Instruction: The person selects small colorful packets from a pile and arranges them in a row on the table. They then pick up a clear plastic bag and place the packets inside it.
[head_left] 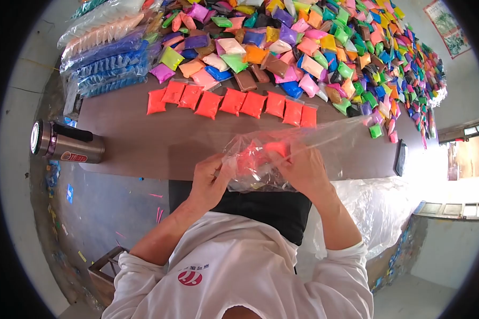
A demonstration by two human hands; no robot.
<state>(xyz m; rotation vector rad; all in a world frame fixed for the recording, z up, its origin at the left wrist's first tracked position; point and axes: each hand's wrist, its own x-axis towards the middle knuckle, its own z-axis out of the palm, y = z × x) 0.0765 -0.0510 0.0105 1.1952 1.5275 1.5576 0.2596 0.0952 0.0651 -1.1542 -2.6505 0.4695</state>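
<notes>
A clear plastic bag (335, 139) is stretched between my hands over the table's near edge. My left hand (213, 178) is closed on the bag's left side. My right hand (303, 167) is inside or behind the clear film, its fingers closed on a red packet (277, 150). More red shows through the plastic (247, 159) between the hands. Beyond them, a row of several red packets (232, 101) lies flat on the brown table (138, 138).
A large heap of many-coloured packets (314, 45) covers the table's far side. Stacked bagged packets (112, 58) stand at the far left. A steel flask (74, 146) lies at the left edge, a dark phone-like object (400, 158) at the right. Clear plastic (362, 212) hangs below.
</notes>
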